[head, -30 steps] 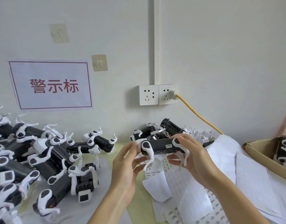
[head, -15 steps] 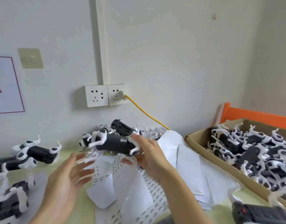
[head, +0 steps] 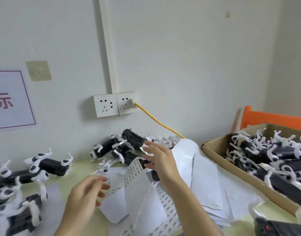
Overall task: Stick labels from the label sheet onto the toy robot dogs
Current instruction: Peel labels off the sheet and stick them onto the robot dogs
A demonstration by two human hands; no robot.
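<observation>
My right hand (head: 159, 158) hovers with fingers spread and nothing in it, just right of a small heap of black-and-white toy robot dogs (head: 124, 149) against the wall. My left hand (head: 86, 193) floats lower, fingers loosely bent, empty. Between and below my hands lies a curled label sheet (head: 135, 174) printed with rows of small labels, among peeled white backing papers (head: 204, 176). More toy dogs (head: 32, 171) stand and lie at the left of the table.
A cardboard box (head: 219, 150) full of toy dogs sits at the right, an orange crate (head: 269, 119) behind it. A yellow cable (head: 156, 120) runs from the wall socket (head: 115, 104) down behind the papers. Another dog (head: 281, 227) lies at the bottom right corner.
My right hand has let go of the toy dog it held; the dog now lies in the heap by the wall. Both hands are empty. My view has swung to the right.
</observation>
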